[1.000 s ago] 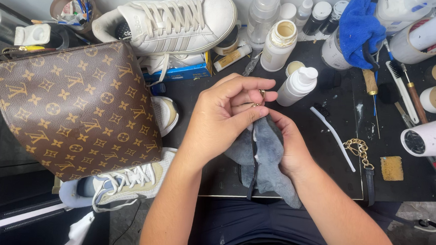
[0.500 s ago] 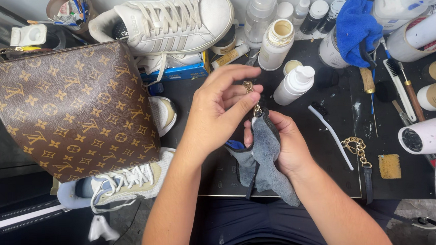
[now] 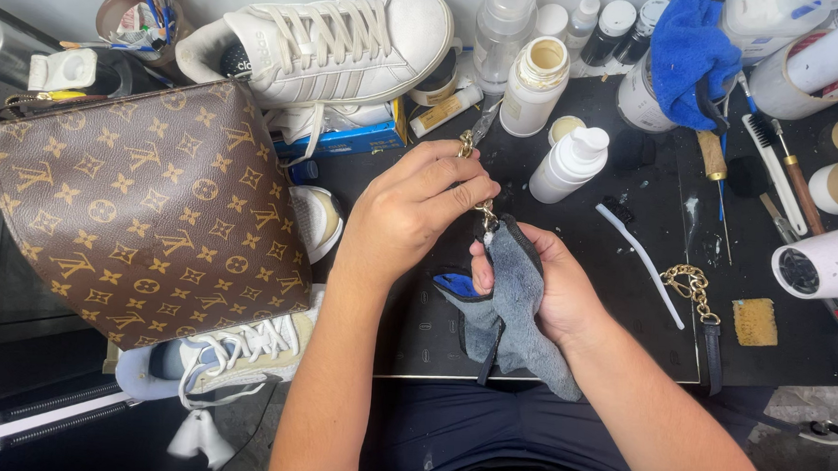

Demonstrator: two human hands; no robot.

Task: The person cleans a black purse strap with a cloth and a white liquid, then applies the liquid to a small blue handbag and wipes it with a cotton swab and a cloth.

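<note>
My left hand (image 3: 411,211) pinches a gold chain (image 3: 483,210) whose upper end shows above my fingers near the bottles. My right hand (image 3: 545,285) grips a grey-blue cloth (image 3: 520,317) wrapped around the lower part of that chain; the cloth hangs down past the table's front edge. Both hands meet over the black work mat (image 3: 414,331). A brown patterned bag (image 3: 143,211) lies just left of my left forearm.
White sneakers lie behind the bag (image 3: 324,39) and below it (image 3: 241,350). Bottles (image 3: 532,84) and a white pump bottle (image 3: 571,162) stand behind my hands. To the right lie another gold chain with strap (image 3: 693,288), brushes (image 3: 776,178), a yellow sponge (image 3: 755,322) and a white hair dryer (image 3: 833,262).
My hands have shifted slightly toward me and the chain has been drawn upward through the cloth, so more of it shows above my left fingers.
</note>
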